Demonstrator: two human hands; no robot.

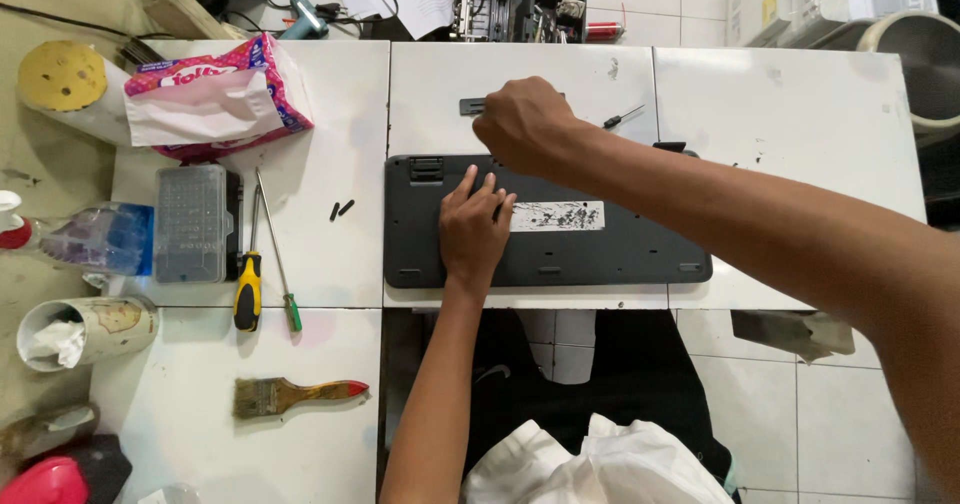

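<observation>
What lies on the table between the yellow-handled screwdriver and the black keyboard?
In the head view, a green-handled screwdriver and two small black pieces lie between the yellow-handled screwdriver and the keyboard.

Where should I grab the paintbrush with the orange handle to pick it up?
Take the paintbrush by its orange handle, the narrower end pointing right, coming from above. It lies flat on the white table with open space around it, so fingers fit on both long sides. The bristles at the left end are soft and frayed, a poor grip.
</observation>
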